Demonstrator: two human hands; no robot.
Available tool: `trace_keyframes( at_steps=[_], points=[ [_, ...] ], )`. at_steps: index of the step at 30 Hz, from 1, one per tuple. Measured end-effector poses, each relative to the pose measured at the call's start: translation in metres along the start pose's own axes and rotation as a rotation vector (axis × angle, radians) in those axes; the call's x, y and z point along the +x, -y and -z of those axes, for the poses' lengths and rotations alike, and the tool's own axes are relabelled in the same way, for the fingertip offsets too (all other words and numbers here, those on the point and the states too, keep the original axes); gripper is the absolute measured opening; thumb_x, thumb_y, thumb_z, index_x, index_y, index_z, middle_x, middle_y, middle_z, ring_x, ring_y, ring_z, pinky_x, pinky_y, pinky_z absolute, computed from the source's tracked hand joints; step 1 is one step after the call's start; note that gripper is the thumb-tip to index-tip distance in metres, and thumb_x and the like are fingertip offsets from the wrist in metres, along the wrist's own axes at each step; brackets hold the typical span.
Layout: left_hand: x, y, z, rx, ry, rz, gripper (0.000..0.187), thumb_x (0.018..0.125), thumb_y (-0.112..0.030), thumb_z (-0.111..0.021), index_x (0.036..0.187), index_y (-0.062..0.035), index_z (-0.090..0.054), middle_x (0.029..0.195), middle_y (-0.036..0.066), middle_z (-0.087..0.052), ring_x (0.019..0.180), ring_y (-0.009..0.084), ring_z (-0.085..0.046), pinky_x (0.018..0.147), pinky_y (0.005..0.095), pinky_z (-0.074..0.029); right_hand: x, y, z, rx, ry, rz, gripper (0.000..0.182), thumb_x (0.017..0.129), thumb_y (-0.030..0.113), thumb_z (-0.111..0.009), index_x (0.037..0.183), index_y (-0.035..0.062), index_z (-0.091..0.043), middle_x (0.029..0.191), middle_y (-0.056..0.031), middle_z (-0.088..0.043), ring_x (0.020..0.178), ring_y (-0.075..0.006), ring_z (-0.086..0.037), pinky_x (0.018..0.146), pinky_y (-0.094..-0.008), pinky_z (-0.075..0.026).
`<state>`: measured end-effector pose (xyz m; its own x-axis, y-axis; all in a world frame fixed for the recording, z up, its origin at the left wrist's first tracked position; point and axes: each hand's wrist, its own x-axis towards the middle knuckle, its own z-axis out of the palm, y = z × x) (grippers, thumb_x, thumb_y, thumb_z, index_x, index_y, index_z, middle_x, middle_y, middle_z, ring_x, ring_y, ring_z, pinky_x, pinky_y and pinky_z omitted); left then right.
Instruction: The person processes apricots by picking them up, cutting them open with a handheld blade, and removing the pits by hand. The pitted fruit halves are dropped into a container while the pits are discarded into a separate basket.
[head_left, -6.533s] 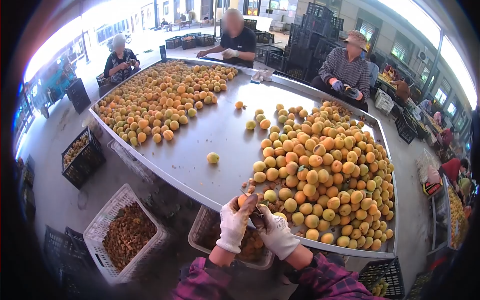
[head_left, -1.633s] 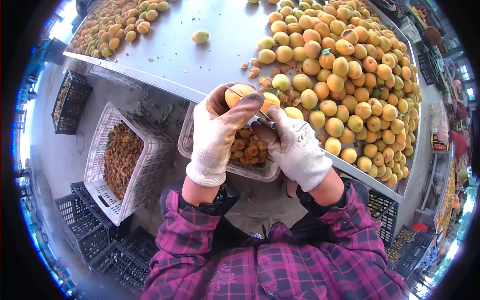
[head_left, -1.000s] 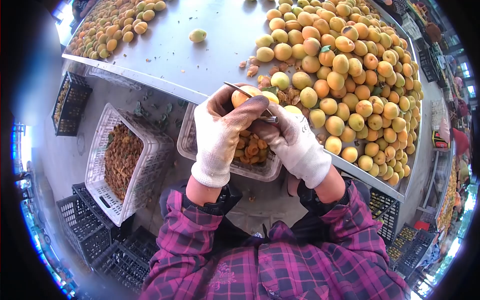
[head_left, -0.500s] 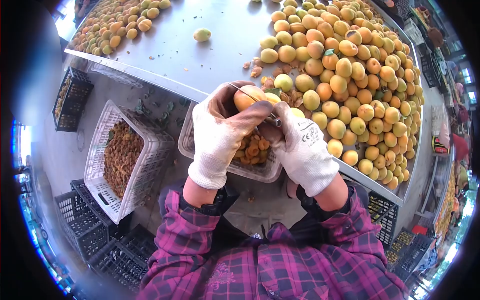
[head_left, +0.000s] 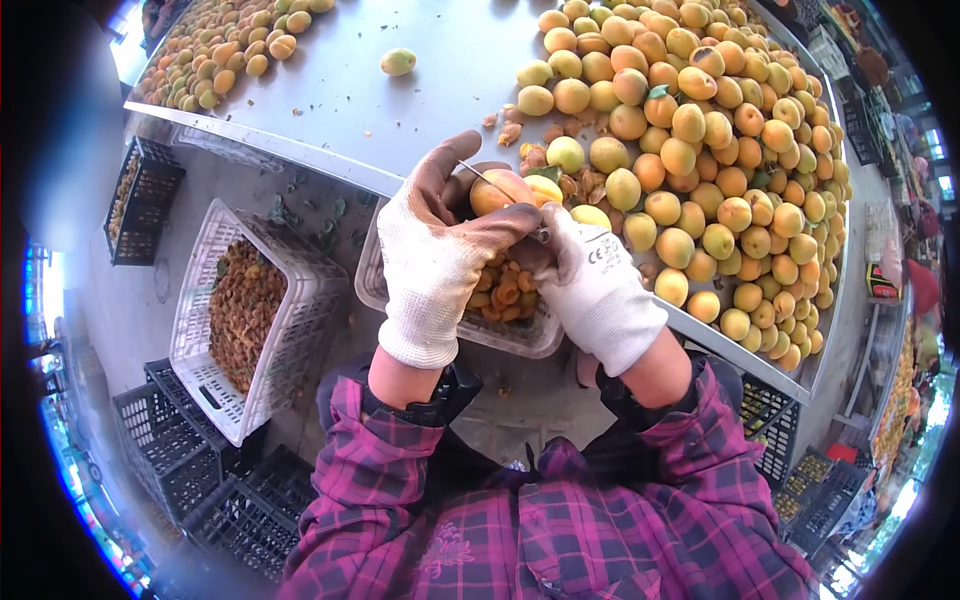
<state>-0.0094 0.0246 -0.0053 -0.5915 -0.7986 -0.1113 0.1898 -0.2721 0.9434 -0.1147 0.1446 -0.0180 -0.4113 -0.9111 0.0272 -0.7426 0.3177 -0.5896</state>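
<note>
My left hand (head_left: 433, 235), in a stained white glove, is closed around an orange apricot (head_left: 498, 188) above the table's front edge. Its index finger is raised. A thin metal tool (head_left: 486, 180), perhaps a slim knife, lies across the fruit; its rear end is at my right hand (head_left: 592, 280), also gloved, whose fingers are pinched on it. The right fingertips are partly hidden behind the left thumb. Below the hands, a pale plastic crate (head_left: 530, 346) contains cut apricot pieces (head_left: 508, 292). Another yellowish apricot (head_left: 545, 190) shows just behind the held one.
A large apricot pile (head_left: 700, 150) covers the right of the metal table (head_left: 330, 110); another pile (head_left: 215, 55) is at far left. Brown scraps (head_left: 582, 185) lie beyond my hands. On the floor stand a white crate (head_left: 300, 330) of brown pieces and black crates (head_left: 165, 435).
My left index finger has lifted away from the apricot, and the left fingers have spread slightly. Both hands stay together around the fruit and the tool. The view has shifted a little.
</note>
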Motion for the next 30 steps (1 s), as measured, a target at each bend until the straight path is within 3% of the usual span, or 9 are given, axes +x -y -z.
trace_keyframes(
  at_steps=[4,7,9,12,13,17,22,23,30],
  points=[
    [-0.004,-0.013,0.002,0.087,0.061,0.0,0.077,0.071,0.004,-0.085,0.137,0.0094,-0.047,0.108,0.017,-0.069,0.098,0.018,-0.067,0.089,0.0293,-0.055,0.003,0.005,0.011,0.238,0.005,0.088,0.033,0.091,0.016,-0.063,0.119,0.0013,-0.057,0.088,-0.0195,-0.07,0.087,-0.0355,-0.069,0.074,-0.0431,-0.054],
    [-0.005,-0.013,0.002,0.03,0.094,0.002,0.078,0.07,0.003,-0.086,0.137,0.0086,-0.047,0.106,0.016,-0.069,0.097,0.0172,-0.067,0.089,0.0289,-0.055,0.005,0.007,0.013,0.57,0.152,-0.048,0.03,0.092,0.012,-0.061,0.12,0.002,-0.061,0.09,-0.0195,-0.07,0.086,-0.0301,-0.07,0.077,-0.038,-0.053],
    [-0.005,-0.015,0.003,0.001,0.099,0.001,0.078,0.07,0.003,-0.086,0.137,0.0082,-0.047,0.105,0.016,-0.07,0.097,0.0166,-0.067,0.089,0.0284,-0.054,0.004,0.002,0.009,0.756,0.201,-0.092,0.027,0.093,0.011,-0.062,0.117,0.0005,-0.065,0.09,-0.0126,-0.072,0.082,-0.0165,-0.067,0.079,-0.0315,-0.052],
    [-0.006,-0.018,0.005,0.057,0.143,0.005,0.074,0.073,0.014,-0.074,0.139,0.0113,-0.042,0.118,0.022,-0.065,0.102,0.0226,-0.067,0.089,0.0314,-0.056,0.004,0.009,0.014,0.959,0.283,-0.239,0.023,0.094,0.013,-0.064,0.113,-0.0004,-0.068,0.091,-0.0045,-0.072,0.083,-0.0078,-0.061,0.079,-0.0285,-0.051],
    [-0.006,-0.02,0.005,0.085,0.143,0.016,0.074,0.073,0.014,-0.074,0.139,0.0114,-0.042,0.118,0.022,-0.065,0.103,0.0227,-0.066,0.089,0.0314,-0.056,0.004,0.01,0.018,0.961,0.312,-0.267,0.023,0.095,0.015,-0.065,0.111,-0.0009,-0.069,0.091,-0.0002,-0.071,0.085,-0.0048,-0.058,0.079,-0.027,-0.051],
    [-0.006,-0.016,0.007,0.088,0.147,0.015,0.073,0.073,0.015,-0.071,0.139,0.0114,-0.041,0.119,0.023,-0.064,0.103,0.023,-0.066,0.089,0.0311,-0.056,0.005,0.011,0.016,0.944,0.326,-0.314,0.023,0.094,0.015,-0.065,0.111,-0.0009,-0.069,0.09,-0.0015,-0.072,0.085,-0.0055,-0.058,0.079,-0.0271,-0.051],
    [-0.001,-0.011,0.013,0.004,0.153,0.04,0.074,0.073,0.018,-0.064,0.141,0.0106,-0.037,0.123,0.023,-0.06,0.106,0.0233,-0.064,0.091,0.0306,-0.054,0.007,0.006,-0.002,0.776,0.222,-0.14,0.028,0.091,0.013,-0.064,0.116,0.0014,-0.065,0.086,-0.0104,-0.07,0.08,-0.0119,-0.061,0.076,-0.0319,-0.051],
    [-0.001,-0.012,0.013,-0.028,0.151,0.041,0.074,0.072,0.018,-0.063,0.142,0.0103,-0.037,0.123,0.023,-0.06,0.106,0.0232,-0.064,0.092,0.0308,-0.054,0.006,0.007,-0.001,0.776,0.22,-0.125,0.031,0.097,0.022,-0.066,0.119,-0.0001,-0.066,0.094,0.0025,-0.068,0.087,-0.0052,-0.056,0.078,-0.0247,-0.049],
    [-0.002,-0.01,0.017,0.069,0.131,-0.057,0.078,0.069,0.015,-0.06,0.143,0.0092,-0.036,0.125,0.023,-0.06,0.109,0.0221,-0.063,0.094,0.0314,-0.054,0.006,0.014,0.004,0.61,0.27,-0.202,0.031,0.095,0.022,-0.068,0.114,-0.0019,-0.066,0.089,-0.0012,-0.07,0.084,-0.0063,-0.058,0.076,-0.0272,-0.05]
  ],
)
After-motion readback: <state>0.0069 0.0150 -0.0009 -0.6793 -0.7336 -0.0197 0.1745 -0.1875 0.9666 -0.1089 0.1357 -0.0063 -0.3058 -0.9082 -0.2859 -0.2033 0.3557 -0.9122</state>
